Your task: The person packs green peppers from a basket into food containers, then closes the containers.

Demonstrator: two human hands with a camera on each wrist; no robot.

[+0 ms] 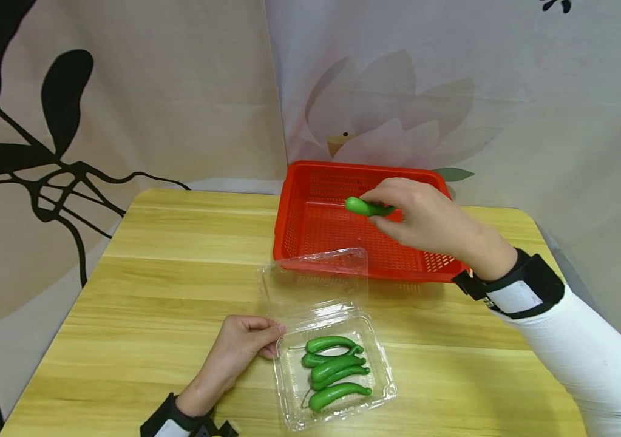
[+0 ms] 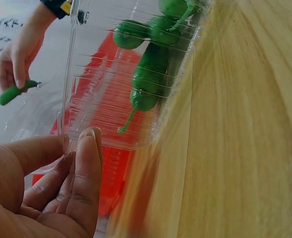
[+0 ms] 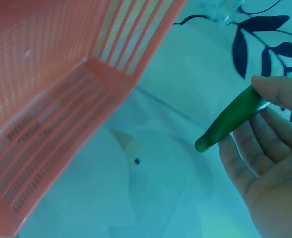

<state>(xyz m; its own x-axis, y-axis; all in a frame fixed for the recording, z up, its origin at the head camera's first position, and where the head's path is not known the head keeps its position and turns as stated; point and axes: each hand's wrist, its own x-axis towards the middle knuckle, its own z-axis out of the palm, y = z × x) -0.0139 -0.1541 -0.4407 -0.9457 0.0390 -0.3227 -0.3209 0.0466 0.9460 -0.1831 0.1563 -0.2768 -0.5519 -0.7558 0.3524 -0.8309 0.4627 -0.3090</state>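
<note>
My right hand [image 1: 430, 218] pinches a green chili pepper [image 1: 366, 207] between thumb and fingers, above the red plastic basket [image 1: 321, 267]. In the right wrist view the pepper [image 3: 230, 121] points away from the palm, its rounded end free. With thumb and fingertips, my left hand [image 1: 244, 343] grips the left rim of a clear plastic clamshell box [image 1: 383, 376]. Several green peppers [image 1: 337, 367] lie side by side in that box, thin stems showing at some ends. Through the box wall, the left wrist view shows peppers [image 2: 148, 74] close up. The clear lid [image 1: 315, 282] is folded back toward the basket.
The wooden table [image 1: 179, 273] carries the box near its front and the basket at the back. The lid's far edge overlaps the basket's near rim in the head view. Behind the table hangs a printed cloth [image 1: 206, 91] with leaf and flower patterns.
</note>
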